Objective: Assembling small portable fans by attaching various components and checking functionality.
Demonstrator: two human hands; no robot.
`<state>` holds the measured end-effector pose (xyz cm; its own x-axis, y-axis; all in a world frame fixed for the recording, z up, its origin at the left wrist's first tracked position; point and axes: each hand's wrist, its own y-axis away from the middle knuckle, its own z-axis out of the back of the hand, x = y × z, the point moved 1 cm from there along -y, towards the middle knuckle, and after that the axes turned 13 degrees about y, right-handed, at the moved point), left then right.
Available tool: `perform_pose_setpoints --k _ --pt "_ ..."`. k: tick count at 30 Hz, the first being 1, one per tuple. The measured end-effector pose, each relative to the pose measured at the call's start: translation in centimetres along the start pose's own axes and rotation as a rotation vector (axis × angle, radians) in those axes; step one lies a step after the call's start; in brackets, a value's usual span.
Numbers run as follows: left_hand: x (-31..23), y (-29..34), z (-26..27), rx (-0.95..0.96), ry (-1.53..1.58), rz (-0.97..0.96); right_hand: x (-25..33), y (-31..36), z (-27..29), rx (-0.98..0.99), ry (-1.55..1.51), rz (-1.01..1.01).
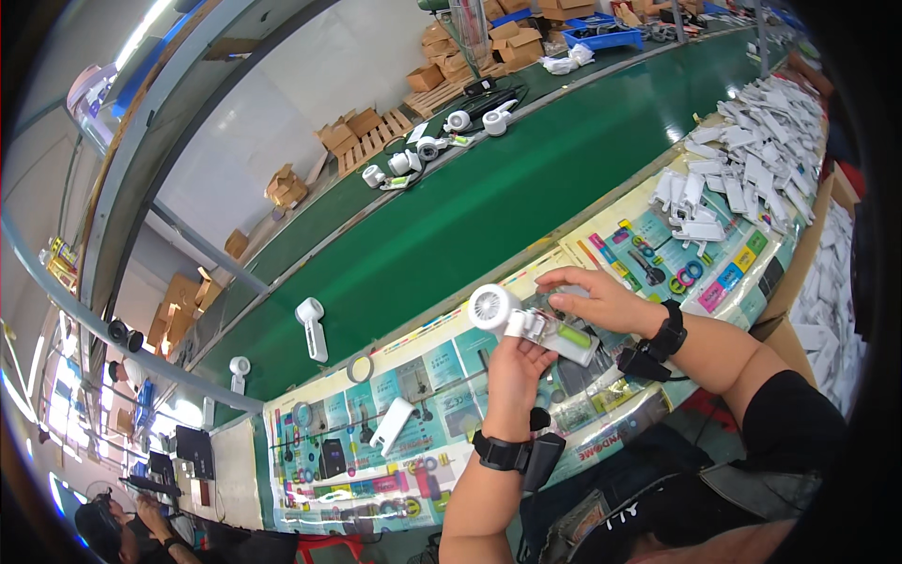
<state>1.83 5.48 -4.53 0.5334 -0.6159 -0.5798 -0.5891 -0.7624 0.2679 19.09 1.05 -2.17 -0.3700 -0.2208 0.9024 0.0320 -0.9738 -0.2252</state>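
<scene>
A white handheld fan [492, 308] with a round grilled head lies across the fingers of my left hand [517, 371], which grips it near the neck. Its handle has no cover on the upper side, and a green battery [571, 336] shows inside. Above the handle is my right hand [598, 299], fingers stretched out and slightly curved; whether they touch the fan I cannot tell. To the left on the printed table sheet rests a loose white handle shell [393, 426]. A clear tape ring [359, 368] lies farther back, near the belt.
Beyond the table runs a green conveyor belt [451, 221], with a white fan [311, 329] on its near left part. Several fans [401, 163] gather along its far side. White shells [752, 160] are heaped at the right, beside a carton [789, 348] of more. Another person [113, 526] sits at lower left.
</scene>
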Motion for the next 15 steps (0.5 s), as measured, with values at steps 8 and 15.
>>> perform_pose_setpoints --k 8,15 --pt "0.5 1.1 -1.5 0.189 -0.623 0.063 0.0 0.0 -1.0 0.033 -0.479 -0.202" --pt "0.5 0.8 -1.2 0.245 -0.469 -0.016 0.2 -0.5 -0.1 -0.107 -0.778 -0.169"
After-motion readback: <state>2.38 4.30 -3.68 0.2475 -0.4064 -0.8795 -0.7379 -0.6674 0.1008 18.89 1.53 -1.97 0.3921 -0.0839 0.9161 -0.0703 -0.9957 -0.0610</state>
